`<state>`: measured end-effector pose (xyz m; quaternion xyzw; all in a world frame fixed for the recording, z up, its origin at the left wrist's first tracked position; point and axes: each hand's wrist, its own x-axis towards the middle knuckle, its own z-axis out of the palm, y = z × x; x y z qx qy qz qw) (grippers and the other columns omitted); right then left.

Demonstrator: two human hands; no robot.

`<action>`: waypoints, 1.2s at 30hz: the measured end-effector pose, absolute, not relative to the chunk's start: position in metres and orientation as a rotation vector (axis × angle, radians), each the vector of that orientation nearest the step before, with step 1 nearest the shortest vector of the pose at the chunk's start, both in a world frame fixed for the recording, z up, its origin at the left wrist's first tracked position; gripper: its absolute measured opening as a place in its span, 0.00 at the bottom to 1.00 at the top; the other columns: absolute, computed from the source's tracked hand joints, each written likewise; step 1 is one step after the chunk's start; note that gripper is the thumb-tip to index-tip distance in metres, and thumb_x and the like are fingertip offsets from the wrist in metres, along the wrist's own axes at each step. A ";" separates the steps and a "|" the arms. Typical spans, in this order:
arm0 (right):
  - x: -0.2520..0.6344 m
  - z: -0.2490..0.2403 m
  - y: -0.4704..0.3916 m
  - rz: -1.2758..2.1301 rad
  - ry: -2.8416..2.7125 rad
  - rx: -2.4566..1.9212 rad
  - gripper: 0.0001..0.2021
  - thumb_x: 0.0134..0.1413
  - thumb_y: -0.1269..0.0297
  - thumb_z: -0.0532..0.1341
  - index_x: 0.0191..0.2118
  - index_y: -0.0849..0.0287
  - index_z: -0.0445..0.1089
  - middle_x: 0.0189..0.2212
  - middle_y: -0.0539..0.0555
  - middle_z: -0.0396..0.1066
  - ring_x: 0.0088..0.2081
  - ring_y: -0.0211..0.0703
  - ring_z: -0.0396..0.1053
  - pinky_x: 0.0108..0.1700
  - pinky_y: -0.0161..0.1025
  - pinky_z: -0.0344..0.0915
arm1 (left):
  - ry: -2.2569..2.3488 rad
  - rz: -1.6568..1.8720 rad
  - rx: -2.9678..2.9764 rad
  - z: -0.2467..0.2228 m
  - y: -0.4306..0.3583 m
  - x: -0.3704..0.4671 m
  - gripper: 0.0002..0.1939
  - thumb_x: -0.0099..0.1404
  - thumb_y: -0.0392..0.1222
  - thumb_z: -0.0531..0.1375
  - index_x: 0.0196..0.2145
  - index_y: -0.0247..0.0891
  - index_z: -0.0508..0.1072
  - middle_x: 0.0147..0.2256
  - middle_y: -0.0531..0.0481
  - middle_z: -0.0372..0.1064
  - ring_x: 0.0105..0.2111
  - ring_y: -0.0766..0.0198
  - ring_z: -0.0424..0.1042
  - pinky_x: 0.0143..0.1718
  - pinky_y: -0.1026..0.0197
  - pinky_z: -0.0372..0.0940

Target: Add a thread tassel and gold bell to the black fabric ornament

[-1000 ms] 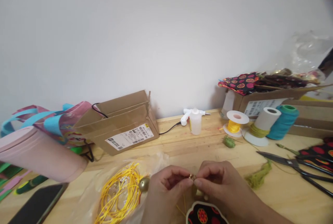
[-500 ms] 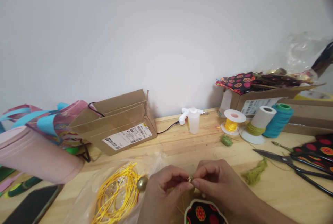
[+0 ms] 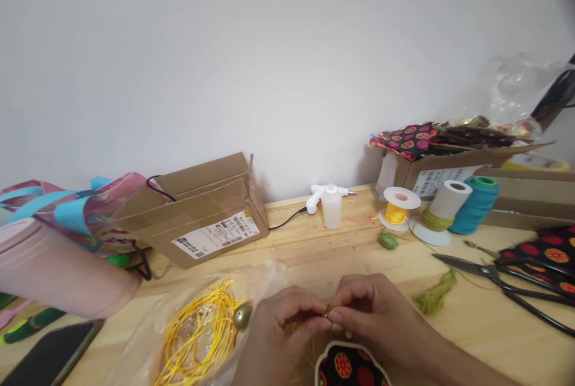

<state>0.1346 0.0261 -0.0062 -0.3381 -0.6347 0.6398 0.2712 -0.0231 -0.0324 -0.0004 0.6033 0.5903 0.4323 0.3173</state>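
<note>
Your two hands meet low in the view, above the bench (image 3: 287, 242). The thumb and forefinger of your left hand (image 3: 284, 329) are closed together at their tips on a small gold-coloured piece (image 3: 327, 312). The thumb and forefinger of your right hand (image 3: 376, 317) pinch at the same place from the other side, so the piece is between both pairs of fingers, and the tips of the two hands are almost touching. The other fingers of both hands are curled in.

Your fingertips cover most of the gold-coloured piece, and it is too small to tell its shape, its long axis or which way it points. Just below the fingertips there is something pale and roundish, but it is partly hidden and I cannot say what it is. A thin yellowish cord (image 3: 313, 350) slants under your left hand; its ends cannot be seen.

Nearest to you is a black patterned piece (image 3: 353, 369) with a pale border. Its scalloped edge is turned away from you, toward the wall (image 3: 287, 75). The bottom border of the view cuts it, therefore its long axis is not clear.

Beside your left hand, a brass-coloured ball (image 3: 243, 316) lies near the yellow cord bundle (image 3: 197, 338) on a clear plastic bag (image 3: 139, 350).
</note>
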 end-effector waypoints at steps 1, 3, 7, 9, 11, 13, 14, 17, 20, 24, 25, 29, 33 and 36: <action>0.135 -0.007 0.026 1.724 -1.708 -0.915 0.05 0.41 0.66 0.62 0.22 0.62 0.72 0.18 0.47 0.63 0.20 0.33 0.61 0.22 0.30 0.56 | 1.558 1.138 1.613 0.000 -0.032 -0.023 0.01 0.49 0.36 0.63 0.23 0.40 0.76 0.23 0.52 0.72 0.25 0.65 0.70 0.26 0.68 0.64; 0.134 -0.009 0.027 1.734 -1.693 -0.931 0.05 0.41 0.66 0.62 0.22 0.62 0.71 0.18 0.47 0.63 0.20 0.32 0.61 0.21 0.29 0.56 | 1.542 1.156 1.639 0.000 -0.031 -0.023 0.03 0.50 0.35 0.62 0.24 0.40 0.76 0.23 0.52 0.72 0.25 0.66 0.70 0.26 0.69 0.64; 0.134 -0.010 0.029 1.738 -1.674 -0.945 0.05 0.40 0.66 0.62 0.21 0.63 0.71 0.17 0.47 0.64 0.19 0.32 0.61 0.21 0.29 0.57 | 1.429 1.251 1.626 -0.005 -0.032 -0.023 0.05 0.51 0.34 0.61 0.26 0.41 0.77 0.26 0.50 0.73 0.27 0.65 0.71 0.27 0.68 0.66; 0.134 -0.010 0.030 1.728 -1.684 -0.947 0.05 0.40 0.67 0.62 0.21 0.63 0.71 0.17 0.47 0.64 0.19 0.32 0.61 0.21 0.29 0.57 | 1.413 1.252 1.581 -0.007 -0.033 -0.022 0.06 0.51 0.33 0.61 0.27 0.41 0.77 0.27 0.50 0.73 0.29 0.64 0.71 0.29 0.67 0.66; 0.134 -0.009 0.030 1.719 -1.696 -0.955 0.05 0.39 0.67 0.63 0.21 0.63 0.71 0.16 0.47 0.64 0.19 0.32 0.61 0.20 0.29 0.56 | 1.428 1.241 1.524 -0.008 -0.034 -0.021 0.06 0.50 0.32 0.62 0.26 0.41 0.76 0.27 0.50 0.72 0.29 0.63 0.71 0.29 0.67 0.66; 0.134 -0.009 0.030 1.724 -1.705 -0.953 0.05 0.39 0.67 0.63 0.21 0.64 0.71 0.16 0.47 0.64 0.19 0.32 0.61 0.21 0.29 0.56 | 1.454 1.252 1.440 -0.006 -0.035 -0.018 0.05 0.49 0.32 0.62 0.24 0.40 0.76 0.25 0.52 0.72 0.27 0.64 0.71 0.28 0.67 0.66; 0.134 -0.009 0.030 1.726 -1.709 -0.946 0.05 0.39 0.67 0.63 0.21 0.63 0.71 0.16 0.47 0.64 0.19 0.32 0.61 0.21 0.29 0.56 | 1.463 1.251 1.397 -0.005 -0.034 -0.017 0.05 0.48 0.32 0.63 0.24 0.40 0.75 0.24 0.52 0.71 0.27 0.65 0.71 0.28 0.68 0.66; 0.135 -0.012 0.031 1.729 -1.735 -0.918 0.05 0.39 0.66 0.63 0.22 0.64 0.72 0.17 0.48 0.65 0.19 0.33 0.61 0.21 0.30 0.56 | 1.480 1.249 1.364 -0.003 -0.033 -0.016 0.04 0.47 0.33 0.64 0.23 0.40 0.76 0.24 0.51 0.71 0.26 0.63 0.71 0.27 0.66 0.67; 0.135 -0.013 0.031 1.720 -1.749 -0.914 0.05 0.39 0.66 0.63 0.22 0.63 0.73 0.17 0.48 0.65 0.19 0.32 0.60 0.21 0.30 0.56 | 1.468 1.285 1.462 -0.004 -0.032 -0.017 0.04 0.45 0.32 0.64 0.21 0.39 0.77 0.24 0.49 0.73 0.25 0.62 0.72 0.26 0.66 0.67; 0.135 -0.012 0.031 1.719 -1.746 -0.916 0.05 0.39 0.67 0.62 0.21 0.63 0.72 0.17 0.48 0.64 0.19 0.33 0.60 0.20 0.30 0.56 | 1.442 1.333 1.413 -0.006 -0.032 -0.018 0.04 0.43 0.32 0.65 0.19 0.40 0.77 0.22 0.50 0.73 0.24 0.64 0.72 0.25 0.67 0.66; 0.135 -0.012 0.031 1.714 -1.748 -0.921 0.05 0.39 0.67 0.62 0.21 0.63 0.72 0.17 0.48 0.65 0.19 0.33 0.61 0.21 0.30 0.56 | 1.455 1.316 1.360 -0.006 -0.032 -0.017 0.04 0.43 0.32 0.65 0.19 0.40 0.76 0.22 0.51 0.73 0.24 0.64 0.72 0.25 0.68 0.67; 0.134 -0.013 0.030 1.721 -1.727 -0.932 0.05 0.38 0.67 0.63 0.21 0.63 0.72 0.16 0.48 0.65 0.19 0.33 0.61 0.21 0.30 0.56 | 1.550 1.178 1.254 -0.005 -0.035 -0.015 0.05 0.47 0.34 0.63 0.25 0.40 0.75 0.25 0.52 0.74 0.26 0.63 0.72 0.30 0.66 0.68; 0.133 -0.014 0.029 1.745 -1.728 -0.939 0.06 0.39 0.65 0.62 0.22 0.64 0.72 0.17 0.49 0.66 0.19 0.32 0.60 0.21 0.30 0.55 | 1.660 1.046 1.496 0.001 -0.039 -0.015 0.04 0.51 0.36 0.61 0.28 0.41 0.74 0.28 0.52 0.74 0.30 0.62 0.72 0.33 0.64 0.66; 0.132 -0.014 0.029 1.717 -1.745 -0.985 0.06 0.39 0.65 0.62 0.22 0.64 0.72 0.16 0.48 0.65 0.19 0.32 0.58 0.20 0.29 0.53 | 1.756 0.928 1.698 0.008 -0.041 -0.014 0.04 0.53 0.36 0.59 0.28 0.42 0.74 0.28 0.53 0.73 0.30 0.62 0.71 0.33 0.64 0.64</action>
